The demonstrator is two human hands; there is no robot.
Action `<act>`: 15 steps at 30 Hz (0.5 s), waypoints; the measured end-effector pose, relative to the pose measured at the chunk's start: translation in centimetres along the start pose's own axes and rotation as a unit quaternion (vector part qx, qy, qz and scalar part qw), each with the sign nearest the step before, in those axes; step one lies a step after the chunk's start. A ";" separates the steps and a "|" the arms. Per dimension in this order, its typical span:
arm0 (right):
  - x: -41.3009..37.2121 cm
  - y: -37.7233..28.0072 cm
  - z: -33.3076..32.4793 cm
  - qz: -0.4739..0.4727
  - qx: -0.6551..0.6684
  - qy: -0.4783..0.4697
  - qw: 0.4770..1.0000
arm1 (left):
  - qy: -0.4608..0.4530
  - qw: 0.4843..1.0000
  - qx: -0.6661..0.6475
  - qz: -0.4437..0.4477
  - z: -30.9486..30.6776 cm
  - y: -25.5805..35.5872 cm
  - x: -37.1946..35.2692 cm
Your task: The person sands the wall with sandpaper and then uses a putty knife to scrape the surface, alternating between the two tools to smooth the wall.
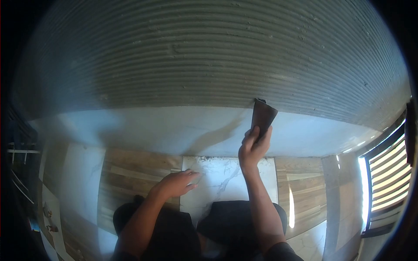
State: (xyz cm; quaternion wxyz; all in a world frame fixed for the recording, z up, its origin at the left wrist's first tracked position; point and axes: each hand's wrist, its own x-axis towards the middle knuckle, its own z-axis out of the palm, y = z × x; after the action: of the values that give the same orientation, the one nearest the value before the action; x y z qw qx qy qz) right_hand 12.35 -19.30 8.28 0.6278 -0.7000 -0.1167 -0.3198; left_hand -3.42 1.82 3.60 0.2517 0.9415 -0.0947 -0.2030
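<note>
My right hand [255, 150] is closed around a putty knife [264, 115], its dark, wide blade pointing up. The blade's top edge, with a small dark lump on it, overlaps the lower border of the grey ridged coating [209, 65] on the wall. Below that border runs a smooth pale wall strip [148, 128], where the shadow of my arm falls. The knife's handle is hidden in my grip. Over the floor by my knee, my left hand [176, 183] is open and holds nothing, its fingers loosely stretched to the right.
White marbled tile [222, 178] and wood-patterned tile [139, 167] cover the floor, with crumbs along the wall's foot. A slatted window [389, 182] lets in light at the right. Small bits [50, 219] lie on the floor at the left, near a dark rack-like object [21, 161].
</note>
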 end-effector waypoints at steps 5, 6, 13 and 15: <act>-0.3 0.3 0.3 -0.072 -0.015 -0.043 0.996 | -0.005 1.000 0.003 0.000 -0.1 0.2 0.0; -0.2 0.2 0.3 -0.039 0.011 -0.021 0.999 | -0.004 1.000 0.003 -0.001 -0.1 0.2 0.0; 0.8 -1.1 0.1 0.081 0.110 -0.004 0.991 | -0.011 1.000 0.005 -0.002 0.0 0.1 0.2; 0.9 -1.0 0.1 0.085 0.111 -0.007 0.990 | -0.015 1.000 0.004 0.000 0.0 0.1 0.4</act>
State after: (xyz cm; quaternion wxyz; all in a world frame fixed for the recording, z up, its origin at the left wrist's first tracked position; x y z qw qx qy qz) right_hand 12.56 -19.20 9.63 0.7257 -0.6354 -0.0962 -0.2458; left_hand -3.04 1.65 3.52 0.2465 0.9394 -0.0989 -0.2169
